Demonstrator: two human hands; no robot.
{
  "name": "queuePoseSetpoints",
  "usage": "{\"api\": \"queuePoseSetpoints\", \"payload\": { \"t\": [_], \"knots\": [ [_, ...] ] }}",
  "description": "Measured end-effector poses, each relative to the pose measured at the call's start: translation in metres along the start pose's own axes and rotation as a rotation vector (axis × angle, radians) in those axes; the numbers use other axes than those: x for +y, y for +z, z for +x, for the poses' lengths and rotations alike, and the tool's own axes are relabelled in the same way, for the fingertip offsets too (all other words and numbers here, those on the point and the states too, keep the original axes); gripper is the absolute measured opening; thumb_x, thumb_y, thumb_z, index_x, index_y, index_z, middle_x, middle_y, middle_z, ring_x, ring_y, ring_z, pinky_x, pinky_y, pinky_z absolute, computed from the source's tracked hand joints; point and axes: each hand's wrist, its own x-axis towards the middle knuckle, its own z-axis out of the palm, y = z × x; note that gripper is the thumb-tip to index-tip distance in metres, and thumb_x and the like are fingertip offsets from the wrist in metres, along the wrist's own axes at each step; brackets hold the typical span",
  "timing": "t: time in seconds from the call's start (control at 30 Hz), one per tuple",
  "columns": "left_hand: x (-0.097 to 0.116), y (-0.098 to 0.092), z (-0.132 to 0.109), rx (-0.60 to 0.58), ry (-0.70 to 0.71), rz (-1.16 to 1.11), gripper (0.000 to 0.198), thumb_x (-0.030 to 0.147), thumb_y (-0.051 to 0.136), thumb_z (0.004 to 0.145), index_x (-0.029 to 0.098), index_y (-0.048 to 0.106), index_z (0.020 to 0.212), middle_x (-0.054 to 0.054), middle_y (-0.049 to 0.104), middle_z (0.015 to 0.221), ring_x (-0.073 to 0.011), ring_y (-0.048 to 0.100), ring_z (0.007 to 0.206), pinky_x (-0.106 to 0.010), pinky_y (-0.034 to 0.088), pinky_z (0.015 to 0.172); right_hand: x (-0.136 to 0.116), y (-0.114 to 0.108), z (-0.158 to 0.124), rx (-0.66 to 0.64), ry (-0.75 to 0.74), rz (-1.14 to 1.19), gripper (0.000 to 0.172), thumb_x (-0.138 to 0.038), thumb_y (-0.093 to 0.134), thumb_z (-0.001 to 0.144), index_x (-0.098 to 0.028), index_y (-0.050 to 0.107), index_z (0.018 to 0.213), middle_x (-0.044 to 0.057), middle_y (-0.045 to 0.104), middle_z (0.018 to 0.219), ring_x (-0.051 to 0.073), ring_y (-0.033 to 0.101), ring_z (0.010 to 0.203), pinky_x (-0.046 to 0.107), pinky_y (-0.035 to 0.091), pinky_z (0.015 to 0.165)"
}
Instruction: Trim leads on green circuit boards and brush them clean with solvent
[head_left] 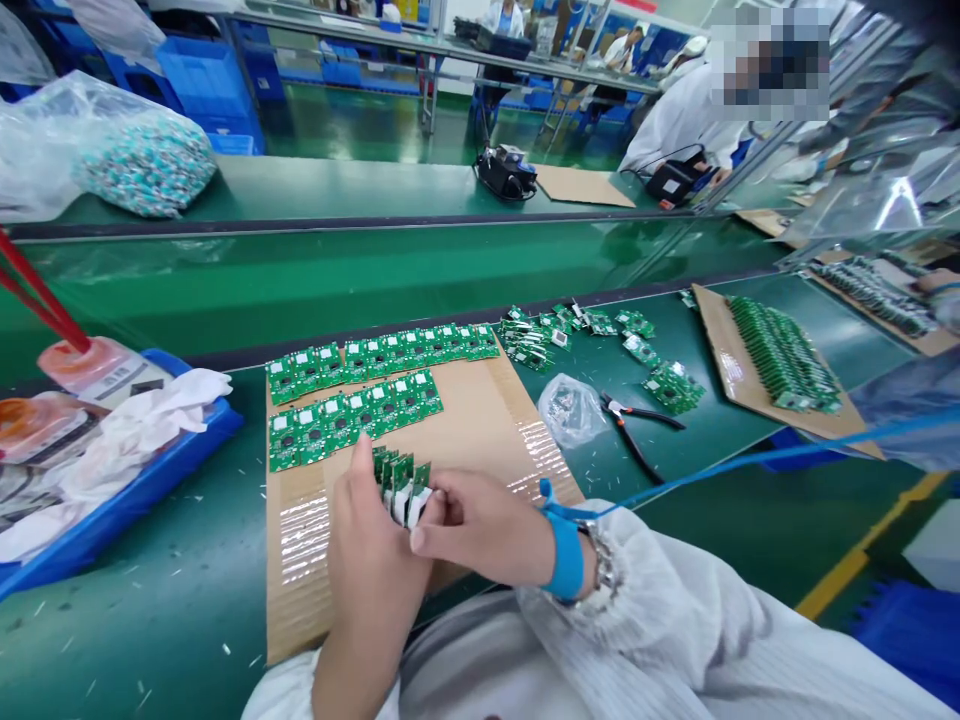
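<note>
Two hands worked over a cardboard sheet [296, 560] on the green bench [135, 620]: the left hand [371, 540] raised its thumb against a small stack of green circuit boards [397, 485], and the right hand [480, 525], wearing a blue wrist strap [564, 553], pinched that stack from the other side with its fingers [433, 510] pressed together. Just above lay rows of matching boards [352, 408], and further right a clear plastic bag [570, 410] and side cutters [637, 430]

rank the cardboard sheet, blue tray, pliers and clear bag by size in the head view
1. Cardboard sheet and blue tray: nearness to the camera makes these two unsure.
2. Clear bag and pliers: these look alike.
</note>
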Motion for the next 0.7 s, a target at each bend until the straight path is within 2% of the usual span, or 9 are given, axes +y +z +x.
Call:
{"api": "queuePoseSetpoints", "payload": {
  "t": [0.13, 0.23, 0.37, 0.4, 0.47, 0.53, 0.6, 0.7],
  "knots": [
    [-0.005, 0.006, -0.001, 0.024, 0.140, 0.116, 0.077, 0.027, 0.058, 0.075, 0.012, 0.025, 0.143, -0.021, 0.052, 0.118, -0.0394, 0.055, 0.105, -0.053, 0.049, 0.077, 0.004, 0.003, 0.005, 0.032, -0.020, -0.013, 0.020, -0.035, 0.059, 0.075, -0.016, 0.053, 0.075, -0.003, 0.050, 0.068, 0.010, 0.045, 0.063, 0.022, 0.034, 0.054],
    [-0.011, 0.003, -0.002, -0.065, 0.182, 0.012, 0.089, 0.030, 0.062, 0.071, 0.011, 0.018, 0.146, -0.022, 0.048, 0.123, -0.0393, 0.050, 0.113, -0.054, 0.048, 0.085, 0.004, -0.009, 0.007, -0.047, -0.045, 0.078, 0.017, -0.033, 0.058, 0.075, -0.016, 0.052, 0.075, -0.003, 0.051, 0.067, 0.010, 0.045, 0.063, 0.022, 0.037, 0.058],
    [-0.017, -0.007, -0.007, -0.335, 0.072, -0.313, 0.097, 0.044, 0.064, 0.075, 0.020, 0.005, 0.149, -0.017, 0.039, 0.140, -0.0343, 0.040, 0.129, -0.051, 0.041, 0.100, 0.005, -0.023, 0.006, -0.331, 0.020, 0.294, 0.019, -0.032, 0.056, 0.075, -0.015, 0.051, 0.068, -0.004, 0.051, 0.060, 0.007, 0.046, 0.056, 0.021, 0.040, 0.057],
    [-0.017, -0.009, -0.009, -0.378, 0.023, -0.391, 0.093, 0.046, 0.060, 0.078, 0.024, 0.005, 0.149, -0.014, 0.036, 0.144, -0.0330, 0.037, 0.132, -0.051, 0.038, 0.103, 0.007, -0.024, 0.006, -0.390, 0.041, 0.343, 0.019, -0.032, 0.057, 0.074, -0.015, 0.052, 0.068, -0.003, 0.052, 0.061, 0.006, 0.047, 0.055, 0.020, 0.041, 0.057],
    [-0.016, -0.010, -0.011, -0.392, -0.078, -0.498, 0.082, 0.049, 0.053, 0.084, 0.028, 0.008, 0.149, -0.010, 0.030, 0.150, -0.0307, 0.031, 0.136, -0.050, 0.029, 0.110, 0.011, -0.026, 0.006, -0.446, 0.070, 0.428, 0.020, -0.033, 0.060, 0.072, -0.014, 0.053, 0.071, -0.003, 0.055, 0.063, 0.006, 0.050, 0.054, 0.019, 0.043, 0.055],
    [-0.015, -0.007, -0.011, -0.360, -0.157, -0.568, 0.075, 0.049, 0.050, 0.086, 0.029, 0.014, 0.148, -0.007, 0.028, 0.152, -0.0290, 0.028, 0.138, -0.048, 0.023, 0.113, 0.013, -0.027, 0.006, -0.451, 0.063, 0.479, 0.021, -0.033, 0.062, 0.070, -0.015, 0.052, 0.073, -0.003, 0.057, 0.063, 0.006, 0.050, 0.052, 0.018, 0.043, 0.053],
    [-0.018, -0.002, -0.009, -0.342, -0.207, -0.643, 0.073, 0.048, 0.051, 0.085, 0.030, 0.017, 0.147, -0.006, 0.029, 0.152, -0.0280, 0.032, 0.136, -0.047, 0.026, 0.113, 0.013, -0.031, 0.007, -0.437, 0.043, 0.457, 0.014, -0.027, 0.059, 0.071, -0.016, 0.050, 0.074, -0.003, 0.058, 0.064, 0.006, 0.052, 0.052, 0.018, 0.043, 0.051],
    [-0.028, 0.006, -0.004, -0.280, -0.227, -0.667, 0.072, 0.047, 0.052, 0.084, 0.030, 0.021, 0.147, -0.007, 0.034, 0.150, -0.0270, 0.041, 0.132, -0.043, 0.036, 0.107, 0.009, -0.048, 0.015, -0.219, 0.050, 0.179, 0.003, -0.015, 0.048, 0.076, -0.017, 0.048, 0.074, -0.003, 0.059, 0.064, 0.009, 0.057, 0.056, 0.018, 0.044, 0.051]
  ]
}}
